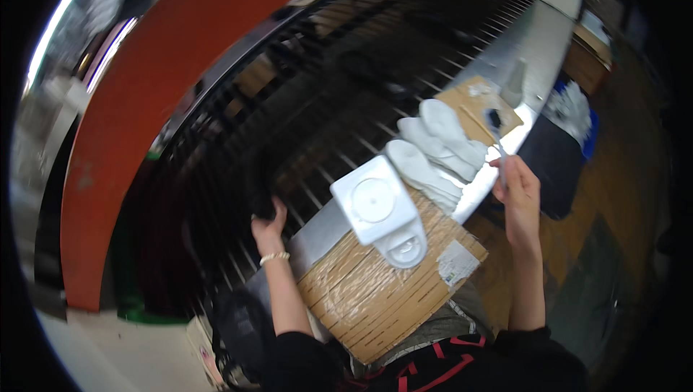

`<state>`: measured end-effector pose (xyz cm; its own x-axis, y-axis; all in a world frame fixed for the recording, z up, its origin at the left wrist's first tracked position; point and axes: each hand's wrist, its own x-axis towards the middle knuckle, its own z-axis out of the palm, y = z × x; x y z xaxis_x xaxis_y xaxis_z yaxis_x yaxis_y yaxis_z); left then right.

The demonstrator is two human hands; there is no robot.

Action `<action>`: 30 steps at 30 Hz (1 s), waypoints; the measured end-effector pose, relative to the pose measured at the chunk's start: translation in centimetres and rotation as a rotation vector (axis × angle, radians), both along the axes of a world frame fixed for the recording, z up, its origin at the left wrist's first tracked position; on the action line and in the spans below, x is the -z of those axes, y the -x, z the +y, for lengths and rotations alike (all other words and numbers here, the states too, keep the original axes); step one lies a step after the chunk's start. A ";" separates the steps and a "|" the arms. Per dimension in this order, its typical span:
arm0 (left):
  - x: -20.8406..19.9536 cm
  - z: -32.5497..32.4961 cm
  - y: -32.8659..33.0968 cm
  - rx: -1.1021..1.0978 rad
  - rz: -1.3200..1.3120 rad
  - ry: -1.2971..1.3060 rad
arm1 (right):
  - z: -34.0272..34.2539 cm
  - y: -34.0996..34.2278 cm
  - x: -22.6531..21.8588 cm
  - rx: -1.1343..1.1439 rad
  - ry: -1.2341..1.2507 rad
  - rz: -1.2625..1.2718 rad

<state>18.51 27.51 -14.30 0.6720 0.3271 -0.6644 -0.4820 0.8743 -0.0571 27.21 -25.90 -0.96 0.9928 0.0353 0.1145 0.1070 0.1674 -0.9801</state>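
Note:
My left hand (269,227), with a pale beaded bracelet on its wrist, reaches over the dark rack. Its fingers curl at a dark shape that blends into the background; I cannot make out what it is. My right hand (517,181) is closed on a thin, light-coloured stick-like tool (502,155). The tool's upper end points toward a dark patch on a small brown cardboard piece (469,96). Left of that hand lie several white gloves or socks (433,143). Between my hands, a white plastic device (359,227) with a round disc sits on a cardboard sheet (375,294).
A long dark rack with metal rods (317,125) runs diagonally ahead, edged by a shiny metal ledge (545,38). Beyond it curves an orange beam (144,67). A black bin or bag (552,164) stands at the right on the brown floor, near a blue container (593,136).

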 end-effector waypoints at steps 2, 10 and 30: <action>-0.5 0.8 1.3 0.054 0.127 0.212 | 0.3 -0.8 -0.1 -0.039 -0.028 0.065; -18.6 -1.8 -4.1 0.228 -0.346 -0.914 | 1.8 -4.5 0.4 -0.249 -0.313 0.168; -9.6 -42.8 -25.9 1.302 -0.308 -3.522 | -8.6 -16.6 7.8 0.256 1.169 -0.299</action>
